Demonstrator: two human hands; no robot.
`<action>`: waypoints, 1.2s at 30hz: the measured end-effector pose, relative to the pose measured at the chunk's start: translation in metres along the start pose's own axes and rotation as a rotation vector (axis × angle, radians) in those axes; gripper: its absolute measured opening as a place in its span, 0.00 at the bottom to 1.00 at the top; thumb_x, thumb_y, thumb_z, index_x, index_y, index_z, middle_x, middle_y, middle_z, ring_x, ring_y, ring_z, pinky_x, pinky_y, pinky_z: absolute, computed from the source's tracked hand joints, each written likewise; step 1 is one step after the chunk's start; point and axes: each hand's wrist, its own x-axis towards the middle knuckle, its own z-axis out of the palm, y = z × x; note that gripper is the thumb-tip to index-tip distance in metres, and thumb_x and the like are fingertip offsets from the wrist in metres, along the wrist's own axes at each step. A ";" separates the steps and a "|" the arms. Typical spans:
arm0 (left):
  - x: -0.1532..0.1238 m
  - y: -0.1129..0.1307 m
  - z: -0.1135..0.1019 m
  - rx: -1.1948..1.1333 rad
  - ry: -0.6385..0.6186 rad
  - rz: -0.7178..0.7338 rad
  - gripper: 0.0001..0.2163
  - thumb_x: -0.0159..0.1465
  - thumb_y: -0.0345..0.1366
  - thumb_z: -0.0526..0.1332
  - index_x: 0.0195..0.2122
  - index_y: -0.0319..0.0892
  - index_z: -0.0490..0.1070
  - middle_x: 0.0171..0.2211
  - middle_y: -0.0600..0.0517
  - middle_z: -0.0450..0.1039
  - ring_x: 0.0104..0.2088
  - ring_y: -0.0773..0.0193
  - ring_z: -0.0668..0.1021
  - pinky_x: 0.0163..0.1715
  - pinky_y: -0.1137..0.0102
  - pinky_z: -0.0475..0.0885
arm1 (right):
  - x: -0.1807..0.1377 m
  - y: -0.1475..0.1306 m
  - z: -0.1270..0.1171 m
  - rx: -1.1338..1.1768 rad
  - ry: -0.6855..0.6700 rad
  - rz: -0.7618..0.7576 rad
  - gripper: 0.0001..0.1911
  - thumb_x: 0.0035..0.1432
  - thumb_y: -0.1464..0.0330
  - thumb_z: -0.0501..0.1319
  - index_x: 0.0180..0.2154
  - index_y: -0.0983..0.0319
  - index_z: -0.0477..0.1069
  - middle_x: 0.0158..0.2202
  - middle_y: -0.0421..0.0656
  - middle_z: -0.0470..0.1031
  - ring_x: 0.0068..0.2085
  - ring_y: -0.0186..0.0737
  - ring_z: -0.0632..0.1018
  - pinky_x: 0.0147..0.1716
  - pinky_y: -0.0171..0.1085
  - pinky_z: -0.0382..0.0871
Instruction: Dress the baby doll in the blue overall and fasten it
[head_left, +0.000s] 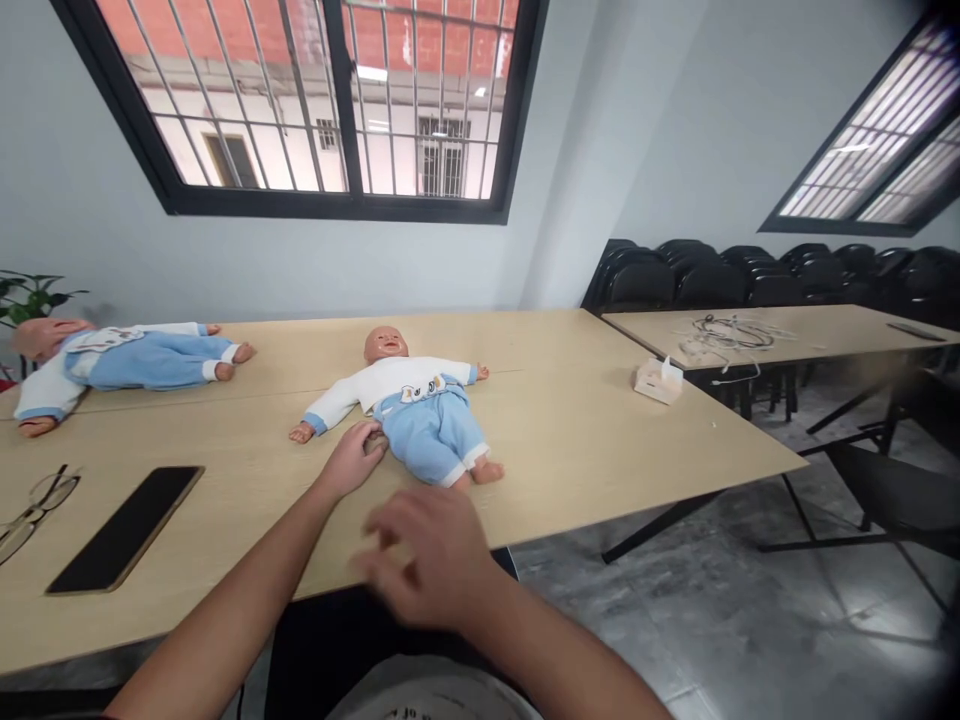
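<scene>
Noted motion blur across the right hand [433, 555]. Found one foot [462, 482] of the nearer doll [427, 430] partly hidden behind that hand. Could not confirm contact between the left hand [354, 458] and the doll's side. Recorded glasses [34, 514] and plant [31, 299] as cut off by the left edge, shirt [431, 690] by the lower. Could not read the shirt's lettering [415, 714] in full, trace single cables [735, 332] within the tangle, or identify a white speck [714, 425] on the bench [570, 430], too small.
</scene>
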 end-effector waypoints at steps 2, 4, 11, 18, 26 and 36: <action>0.000 0.001 0.003 -0.065 0.018 -0.023 0.13 0.61 0.44 0.62 0.43 0.43 0.72 0.45 0.46 0.75 0.46 0.53 0.77 0.52 0.59 0.71 | -0.015 0.045 0.002 -0.154 0.058 0.200 0.11 0.68 0.59 0.59 0.45 0.59 0.71 0.39 0.47 0.78 0.43 0.47 0.79 0.46 0.46 0.75; 0.000 0.003 0.007 -0.143 0.029 -0.052 0.13 0.63 0.47 0.61 0.42 0.43 0.71 0.43 0.47 0.75 0.45 0.54 0.77 0.49 0.60 0.71 | -0.034 0.080 0.013 -0.288 0.086 0.324 0.16 0.65 0.64 0.61 0.53 0.61 0.68 0.49 0.53 0.75 0.52 0.55 0.76 0.53 0.54 0.73; 0.003 0.002 0.016 -0.476 0.030 -0.131 0.27 0.65 0.64 0.55 0.47 0.43 0.65 0.38 0.49 0.76 0.41 0.57 0.78 0.45 0.62 0.72 | -0.062 0.119 0.040 -0.408 0.051 0.521 0.27 0.58 0.71 0.64 0.59 0.64 0.65 0.53 0.57 0.74 0.55 0.60 0.76 0.53 0.54 0.73; -0.008 0.011 0.012 -0.698 -0.139 -0.197 0.26 0.63 0.59 0.64 0.50 0.42 0.71 0.39 0.46 0.78 0.36 0.60 0.79 0.36 0.66 0.72 | -0.029 0.120 0.012 -0.071 0.174 0.723 0.17 0.64 0.61 0.59 0.51 0.61 0.73 0.42 0.49 0.81 0.42 0.51 0.81 0.40 0.43 0.73; -0.009 0.018 0.009 -0.816 -0.158 -0.132 0.32 0.59 0.49 0.71 0.62 0.45 0.68 0.63 0.42 0.71 0.62 0.48 0.74 0.60 0.55 0.69 | -0.002 0.119 -0.021 0.006 0.259 0.791 0.17 0.62 0.51 0.60 0.39 0.58 0.72 0.32 0.42 0.79 0.33 0.46 0.78 0.32 0.38 0.66; 0.013 -0.002 0.005 0.172 -0.015 -0.100 0.10 0.60 0.45 0.67 0.27 0.46 0.74 0.32 0.44 0.77 0.47 0.41 0.77 0.51 0.52 0.69 | 0.019 0.122 -0.034 0.135 0.335 0.695 0.15 0.58 0.54 0.65 0.32 0.59 0.70 0.33 0.44 0.78 0.36 0.45 0.77 0.34 0.39 0.69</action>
